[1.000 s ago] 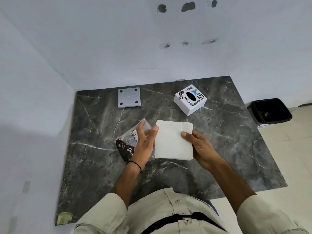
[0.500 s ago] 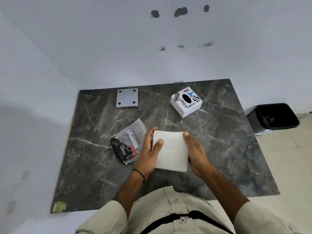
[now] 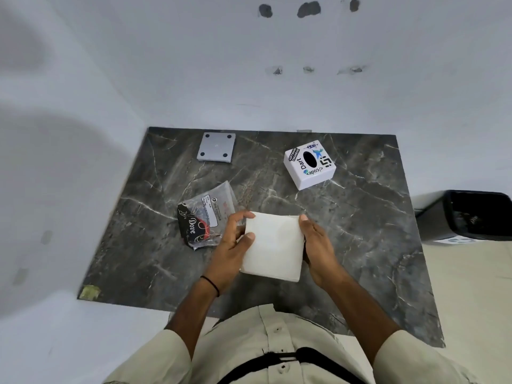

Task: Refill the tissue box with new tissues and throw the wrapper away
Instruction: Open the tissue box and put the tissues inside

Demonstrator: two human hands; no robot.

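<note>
A white square stack of folded tissues [image 3: 273, 246] is held above the dark marble desk [image 3: 360, 231] between both hands: the left hand [image 3: 232, 245] is closed on its left edge, the right hand [image 3: 318, 249] on its right edge. The empty clear plastic wrapper [image 3: 206, 214] lies just left. The white printed tissue box [image 3: 309, 164] stands farther back; a black bin [image 3: 471, 216] is seen beside the desk.
</note>
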